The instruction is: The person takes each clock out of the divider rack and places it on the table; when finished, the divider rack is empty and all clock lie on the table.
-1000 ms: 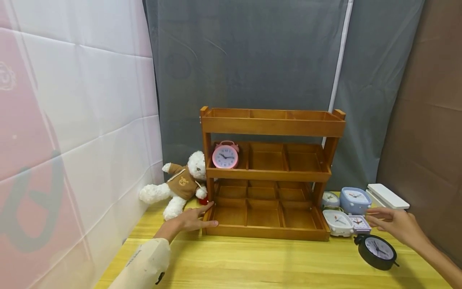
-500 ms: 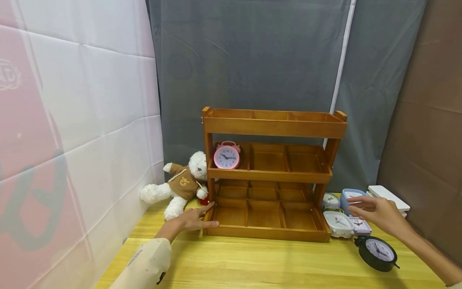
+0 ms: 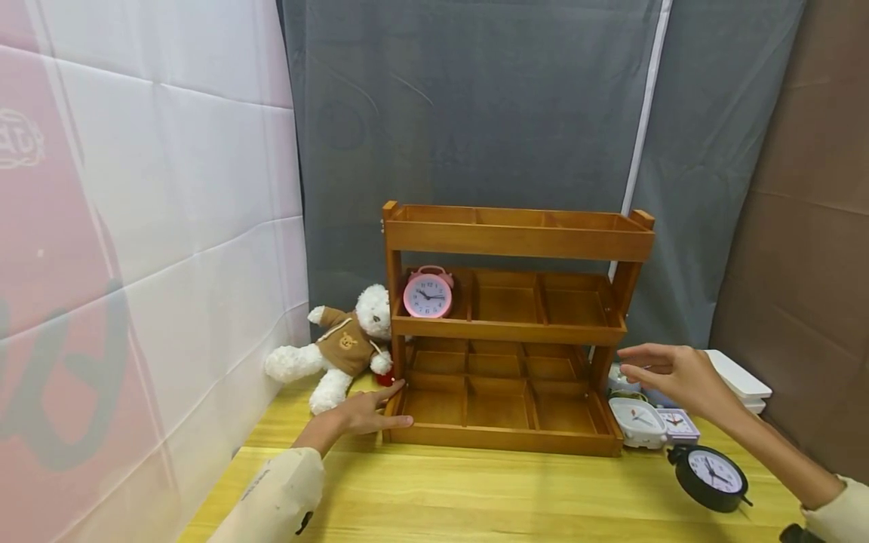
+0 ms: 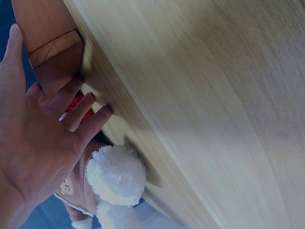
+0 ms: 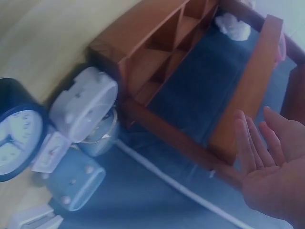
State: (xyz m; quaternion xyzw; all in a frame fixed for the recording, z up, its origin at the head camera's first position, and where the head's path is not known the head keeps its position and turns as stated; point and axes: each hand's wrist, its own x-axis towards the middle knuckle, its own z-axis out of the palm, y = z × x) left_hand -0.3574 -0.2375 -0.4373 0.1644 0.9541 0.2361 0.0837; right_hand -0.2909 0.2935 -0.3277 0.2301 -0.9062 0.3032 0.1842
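Note:
A brown wooden shelf point(image 3: 523, 241) with three tiers stands mid-view, its trays split into compartments. My left hand point(image 3: 356, 413) touches its lower left corner, fingers extended, as the left wrist view point(image 4: 45, 129) also shows. My right hand point(image 3: 686, 377) hovers beside the shelf's right post, fingers extended and holding nothing. A pink alarm clock point(image 3: 428, 296) sits in the middle tier's left compartment. Under and near my right hand are a white clock point(image 3: 637, 422), a small purple square clock point(image 3: 677, 424), a blue clock point(image 5: 76, 176) largely hidden in the head view, and a black alarm clock point(image 3: 709, 477).
A white plush bear point(image 3: 346, 339) in a brown hoodie leans at the shelf's left side. Flat white boxes point(image 3: 740, 375) lie stacked at the back right. A grey curtain point(image 3: 475, 105) hangs behind, above the yellow wooden table point(image 3: 475, 490).
My right hand has moved left and up, from beside the blue clock to near the shelf's right post. My left hand stays at the shelf corner.

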